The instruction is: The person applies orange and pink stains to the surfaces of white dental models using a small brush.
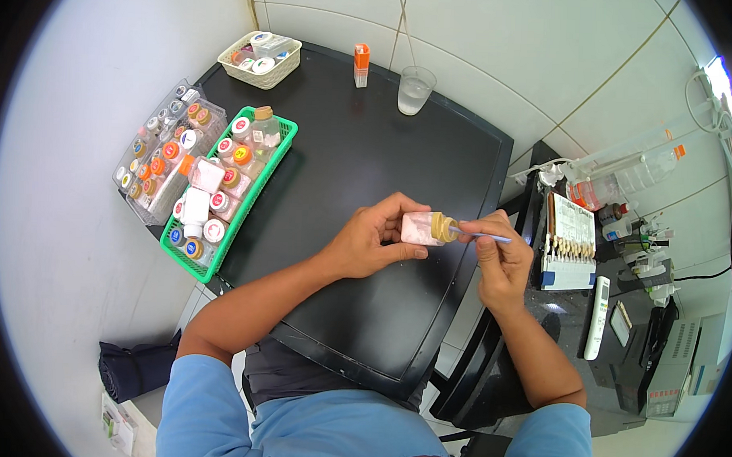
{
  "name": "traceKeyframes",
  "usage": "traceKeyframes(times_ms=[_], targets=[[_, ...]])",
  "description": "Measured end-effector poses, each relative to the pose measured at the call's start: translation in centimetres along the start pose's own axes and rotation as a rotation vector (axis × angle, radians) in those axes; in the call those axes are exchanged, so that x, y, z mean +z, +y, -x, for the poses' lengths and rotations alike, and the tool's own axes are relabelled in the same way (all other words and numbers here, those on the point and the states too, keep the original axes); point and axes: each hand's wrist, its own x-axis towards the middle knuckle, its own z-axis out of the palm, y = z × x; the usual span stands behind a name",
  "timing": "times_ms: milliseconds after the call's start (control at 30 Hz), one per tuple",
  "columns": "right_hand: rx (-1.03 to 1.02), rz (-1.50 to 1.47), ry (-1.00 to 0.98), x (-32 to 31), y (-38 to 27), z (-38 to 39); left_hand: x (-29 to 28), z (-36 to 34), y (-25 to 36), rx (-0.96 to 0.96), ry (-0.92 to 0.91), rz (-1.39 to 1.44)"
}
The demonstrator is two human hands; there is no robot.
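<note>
My left hand [372,241] grips a small pale pink bottle [420,228] lying sideways, its tan neck pointing right. My right hand [500,257] pinches a thin blue-handled tool [487,236] whose tip is at the bottle's mouth. Both hands hover over the right part of a black square table [344,163].
A green basket [282,149] of small capped jars stands on the table's left, a clear box [155,161] of jars beside it, a cream basket [258,73] at the back. A glass of water [415,89] and an orange-topped item [361,65] stand behind. A white remote [597,317] and a tooth shade guide [569,244] lie right.
</note>
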Motion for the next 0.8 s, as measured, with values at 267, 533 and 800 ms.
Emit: traceKeyframes(times_ms=[267,533,800], targets=[[-0.069,0.045,0.083,0.0,-0.5,0.2,0.0,-0.1,0.1,0.015,-0.014,0.016],[-0.078,0.079,0.008,0.0,-0.3,0.0,-0.5,-0.1,0.2,0.082,0.020,-0.068],[-0.210,0.150,-0.020,-0.3,-1.1,-0.1,-0.6,-0.1,0.0,0.080,-0.004,-0.060]])
